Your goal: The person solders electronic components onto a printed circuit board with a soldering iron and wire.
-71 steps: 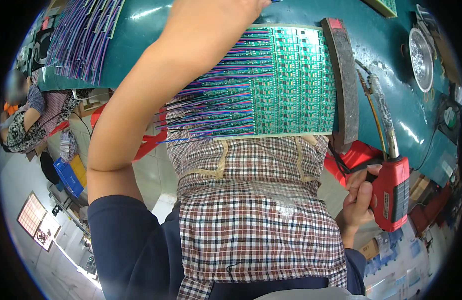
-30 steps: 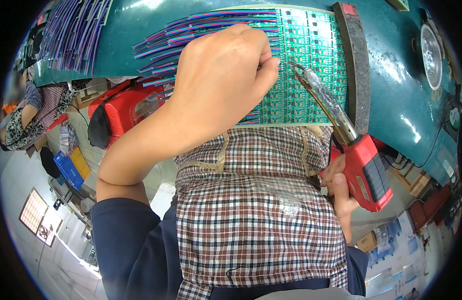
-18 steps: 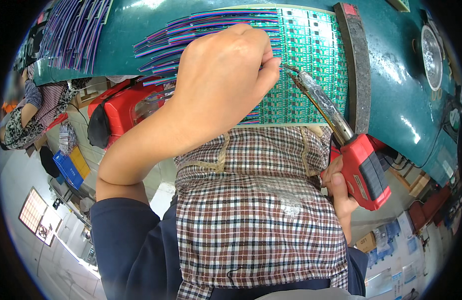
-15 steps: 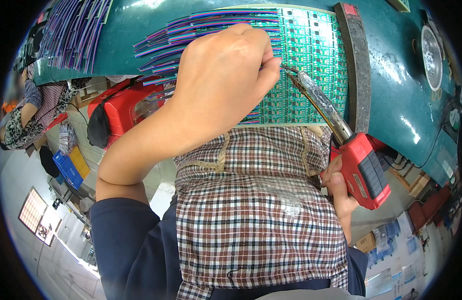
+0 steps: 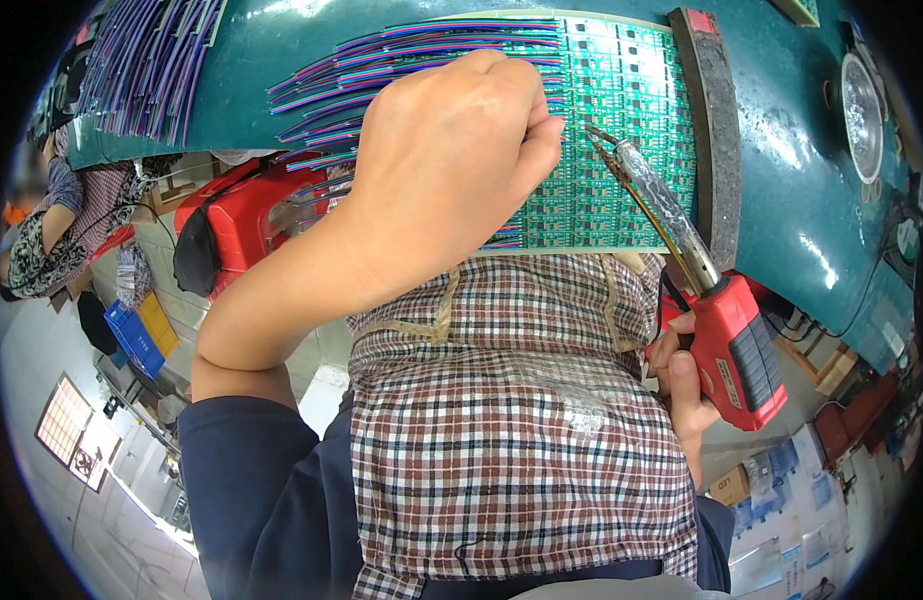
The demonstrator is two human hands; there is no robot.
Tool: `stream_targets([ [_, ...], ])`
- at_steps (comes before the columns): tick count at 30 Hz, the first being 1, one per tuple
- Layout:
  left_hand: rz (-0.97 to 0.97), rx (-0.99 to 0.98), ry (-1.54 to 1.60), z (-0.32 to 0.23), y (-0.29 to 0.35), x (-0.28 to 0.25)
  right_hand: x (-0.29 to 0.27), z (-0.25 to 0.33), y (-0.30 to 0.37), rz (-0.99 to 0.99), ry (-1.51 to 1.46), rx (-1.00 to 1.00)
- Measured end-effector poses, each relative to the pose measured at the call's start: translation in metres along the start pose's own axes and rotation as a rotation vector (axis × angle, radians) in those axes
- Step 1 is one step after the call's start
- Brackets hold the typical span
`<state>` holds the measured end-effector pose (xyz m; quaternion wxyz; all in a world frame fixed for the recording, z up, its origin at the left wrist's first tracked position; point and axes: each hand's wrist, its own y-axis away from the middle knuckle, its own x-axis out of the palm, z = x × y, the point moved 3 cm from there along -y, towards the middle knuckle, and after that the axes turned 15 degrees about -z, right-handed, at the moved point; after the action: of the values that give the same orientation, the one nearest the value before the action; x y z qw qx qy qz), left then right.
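Note:
My left hand [image 5: 456, 150] is closed in a pinch above a green panel of circuit boards [image 5: 621, 190]. Its fingertips face away, so what they hold is hidden. Bundles of thin wires [image 5: 326, 95], black, blue and pink, run leftward off the panel and pass beneath the hand. My right hand [image 5: 686, 385] grips a soldering gun [image 5: 736, 345] by its red and black handle. The metal barrel slants up and left, with a thin feed tube beside it. Its tip is over the panel, a little right of my left thumb and apart from it.
A dark grey bar [image 5: 711, 130] lies along the panel's right edge. Farther right on the green table [image 5: 781, 200] sits a round metal dish [image 5: 861, 115]. More wire bundles [image 5: 151, 65] lie at the far left. A red stool [image 5: 246, 235] and another person's arm [image 5: 56, 225] are beyond the table edge.
The soldering gun has shifted slightly right and down, its tip drawing away from my left fingertips. My left hand has barely moved.

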<state>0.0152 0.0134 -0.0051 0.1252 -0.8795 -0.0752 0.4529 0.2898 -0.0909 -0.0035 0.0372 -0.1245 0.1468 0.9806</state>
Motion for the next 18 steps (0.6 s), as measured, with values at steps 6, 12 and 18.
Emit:
stream_targets([
  [6,-0.006,0.011,-0.019,0.0,0.001,-0.001,-0.002,-0.002,-0.001,-0.019,0.0,-0.044],
  [12,0.014,0.002,0.005,0.0,0.001,-0.002,-0.009,-0.013,0.001,0.065,0.054,-0.056],
  [18,0.019,0.0,-0.006,0.001,0.001,-0.001,-0.007,-0.006,-0.004,0.093,0.11,-0.105],
])
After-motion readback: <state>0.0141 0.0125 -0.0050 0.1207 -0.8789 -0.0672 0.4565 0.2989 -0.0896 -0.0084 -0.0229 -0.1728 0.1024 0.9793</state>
